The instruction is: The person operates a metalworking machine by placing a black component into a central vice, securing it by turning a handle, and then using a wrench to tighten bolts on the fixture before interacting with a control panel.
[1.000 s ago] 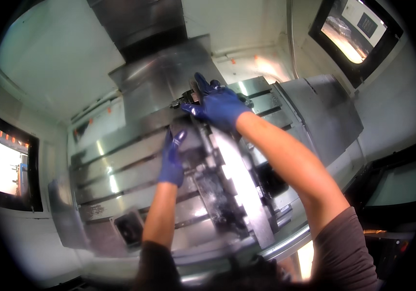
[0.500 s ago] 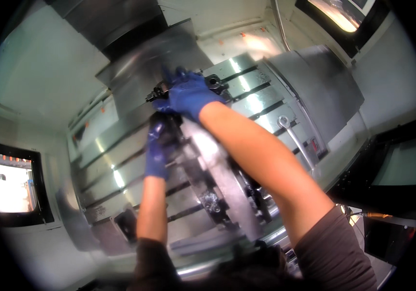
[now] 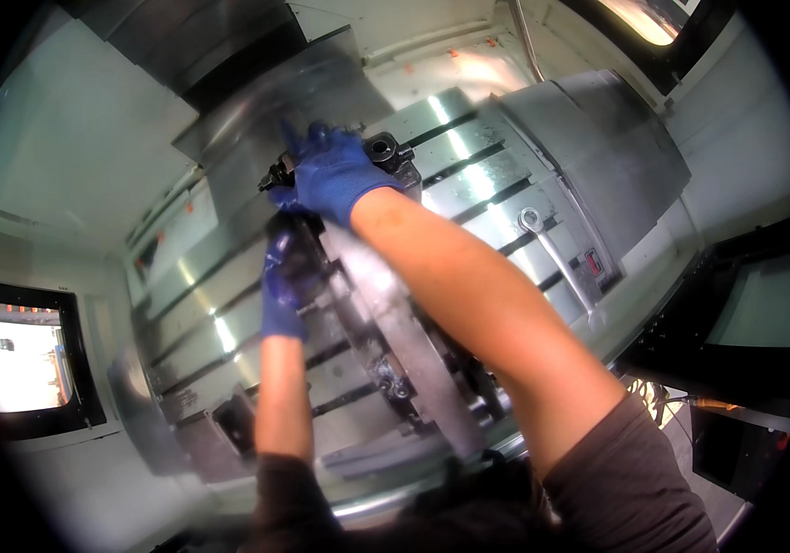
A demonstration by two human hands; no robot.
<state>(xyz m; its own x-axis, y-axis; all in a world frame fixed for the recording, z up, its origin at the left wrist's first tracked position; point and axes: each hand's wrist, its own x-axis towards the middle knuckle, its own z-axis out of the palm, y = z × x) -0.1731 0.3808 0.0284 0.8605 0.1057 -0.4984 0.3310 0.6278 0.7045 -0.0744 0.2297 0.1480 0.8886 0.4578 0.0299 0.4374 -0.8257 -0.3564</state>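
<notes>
Slotted table (image 3: 455, 154) | wrench (image 3: 559, 263) now visible | hands (image 3: 330, 177) at metal fixture (image 3: 415, 346), grip unclear

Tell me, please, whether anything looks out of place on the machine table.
Perhaps the ring-ended wrench on the right side of the slotted machine table: it lies loose and slantwise, with nobody holding it.

This is a machine workshop, and we look inside a big milling machine (image 3: 91, 120). The shiny metal bench (image 3: 469, 140) has long straight slots (image 3: 463, 164). A grey metal cover (image 3: 598, 166) sits at its right end. Pale walls (image 3: 727, 152) with black-edged windows (image 3: 28, 359) close it in. A silver wrench (image 3: 564, 270) lies on the bench.
</notes>
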